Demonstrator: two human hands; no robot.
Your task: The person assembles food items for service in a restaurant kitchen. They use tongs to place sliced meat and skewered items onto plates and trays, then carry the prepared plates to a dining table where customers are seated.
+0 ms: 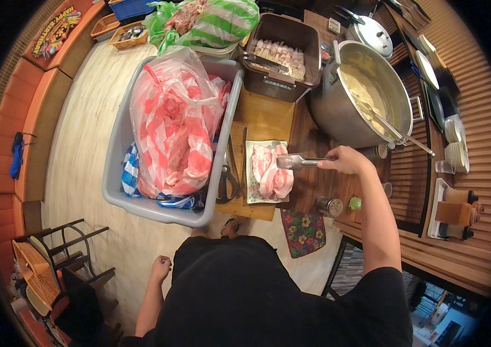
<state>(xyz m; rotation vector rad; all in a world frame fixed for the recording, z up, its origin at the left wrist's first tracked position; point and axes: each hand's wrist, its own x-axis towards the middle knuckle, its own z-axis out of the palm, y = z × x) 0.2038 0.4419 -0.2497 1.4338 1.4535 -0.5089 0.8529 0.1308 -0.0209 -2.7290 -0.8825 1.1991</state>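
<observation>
My right hand (346, 159) grips a pair of metal tongs (310, 161) from the right. Their jaws lie over slices of raw, fatty meat (267, 173) on a rectangular patterned plate (252, 200). Whether the jaws pinch a slice cannot be told. At my left side, my left hand (161, 265) hangs low with curled fingers and nothing visible in it. Just left of the plate, black-handled scissors (227, 184) rest beside a grey plastic tub (113, 182). The tub holds a red-and-white striped plastic bag (176, 126) of raw meat.
A large metal pot (332, 112) containing pale food and a ladle (386, 123) stands at the right. Behind the plate is a brown bin (278, 89) with skewers (280, 56). A shaker jar (330, 207) sits near the table's front edge. Stacked bowls (455, 139) line the right-hand shelf.
</observation>
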